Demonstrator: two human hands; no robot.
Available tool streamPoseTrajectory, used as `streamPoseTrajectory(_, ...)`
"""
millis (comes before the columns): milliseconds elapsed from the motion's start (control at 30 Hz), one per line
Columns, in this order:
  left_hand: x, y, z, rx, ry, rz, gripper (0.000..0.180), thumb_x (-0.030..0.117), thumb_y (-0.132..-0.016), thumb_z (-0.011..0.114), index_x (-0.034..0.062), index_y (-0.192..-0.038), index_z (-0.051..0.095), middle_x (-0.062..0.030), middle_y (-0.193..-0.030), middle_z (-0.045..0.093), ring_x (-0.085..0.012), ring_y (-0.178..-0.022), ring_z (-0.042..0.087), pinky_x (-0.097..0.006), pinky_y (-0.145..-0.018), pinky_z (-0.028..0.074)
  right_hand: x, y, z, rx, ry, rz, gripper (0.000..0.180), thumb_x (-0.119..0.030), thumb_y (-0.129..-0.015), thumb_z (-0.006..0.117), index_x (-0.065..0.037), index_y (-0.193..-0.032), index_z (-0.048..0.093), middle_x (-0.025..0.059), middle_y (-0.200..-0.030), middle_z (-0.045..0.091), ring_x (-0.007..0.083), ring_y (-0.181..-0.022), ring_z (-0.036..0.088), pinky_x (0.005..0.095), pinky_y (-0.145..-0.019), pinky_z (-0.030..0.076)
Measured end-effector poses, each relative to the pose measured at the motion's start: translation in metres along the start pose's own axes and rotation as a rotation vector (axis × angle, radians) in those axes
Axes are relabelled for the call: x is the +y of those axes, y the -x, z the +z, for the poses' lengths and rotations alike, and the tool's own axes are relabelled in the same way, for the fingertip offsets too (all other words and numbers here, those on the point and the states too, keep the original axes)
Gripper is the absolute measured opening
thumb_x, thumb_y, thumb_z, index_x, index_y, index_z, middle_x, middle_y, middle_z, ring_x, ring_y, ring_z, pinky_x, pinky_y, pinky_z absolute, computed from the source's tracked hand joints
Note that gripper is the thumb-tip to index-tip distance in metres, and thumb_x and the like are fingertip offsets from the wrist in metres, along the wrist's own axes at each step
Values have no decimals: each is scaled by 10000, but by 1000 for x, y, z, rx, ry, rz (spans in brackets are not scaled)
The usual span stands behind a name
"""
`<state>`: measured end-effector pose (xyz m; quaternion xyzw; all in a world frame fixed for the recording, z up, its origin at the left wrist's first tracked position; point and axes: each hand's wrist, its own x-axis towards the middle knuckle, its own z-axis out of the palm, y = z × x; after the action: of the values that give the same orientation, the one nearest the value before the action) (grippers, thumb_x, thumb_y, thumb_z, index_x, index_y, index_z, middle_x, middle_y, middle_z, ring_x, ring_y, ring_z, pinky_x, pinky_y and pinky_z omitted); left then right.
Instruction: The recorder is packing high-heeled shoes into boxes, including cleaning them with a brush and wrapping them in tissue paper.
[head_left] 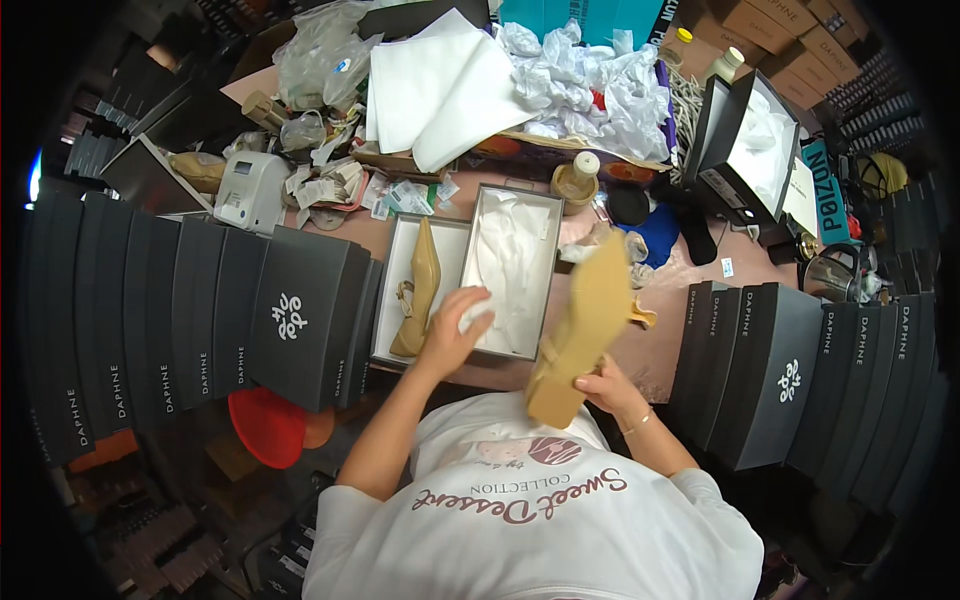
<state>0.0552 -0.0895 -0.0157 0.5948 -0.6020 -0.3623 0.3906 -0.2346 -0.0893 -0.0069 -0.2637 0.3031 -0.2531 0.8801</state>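
Observation:
My right hand [602,388] grips a tan shoe [588,310] near its heel end, with the sole turned up and the toe pointing away from me. In my left hand [450,340], the fingers curl round a small white wad [476,312], which looks like tissue or cloth. That hand is over the near part of an open grey shoe box [555,262] whose white tissue paper [508,265] is spread inside. Beside it, the other half of the box [384,318] holds a matching tan pointed shoe [424,275] lying on its side.
Dark shoe boxes line up at left [312,310] and right [765,370]. Behind are a white label printer [250,190], white paper sheets [440,85], a carton of crumpled tissue [590,90] and a capped bottle [580,175]. A red stool [268,428] stands at lower left.

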Motion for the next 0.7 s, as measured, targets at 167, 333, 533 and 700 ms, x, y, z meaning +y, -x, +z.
streamPoseTrajectory(167,-28,-111,22,-191,-504,-253,328,133,-846,602,-67,-1105,576,-236,-980,643,-390,-924,631,-461,-772,507,-19,34,-32,446,367,-102,432,-93,-752,669,10,-1153,546,64,-1086,602,152,-1034,563,306,-897,460)
streamPoseTrajectory(333,-61,-150,53,-308,-839,-243,173,112,-842,586,-30,-936,619,-207,-855,666,-355,-818,663,-433,-701,528,-44,55,-26,378,1074,-92,353,-135,-688,707,15,-994,617,127,-1016,588,270,-966,574,348,-868,456)
streamPoseTrajectory(533,6,-129,-25,-116,-86,-157,192,187,-871,619,-2,-876,587,-122,-686,600,-190,-663,620,-316,-589,478,1,57,-65,469,1605,-54,382,-156,-671,711,14,-1004,630,165,-1147,531,348,-1014,566,406,-878,464)
streamPoseTrajectory(700,83,-92,-80,-3,-284,116,168,133,-844,652,-11,-876,573,-107,-636,548,-184,-615,573,-293,-580,442,-37,31,-42,488,1621,-336,633,-228,-706,753,-28,-1249,497,227,-1349,413,395,-1199,457,424,-959,419)
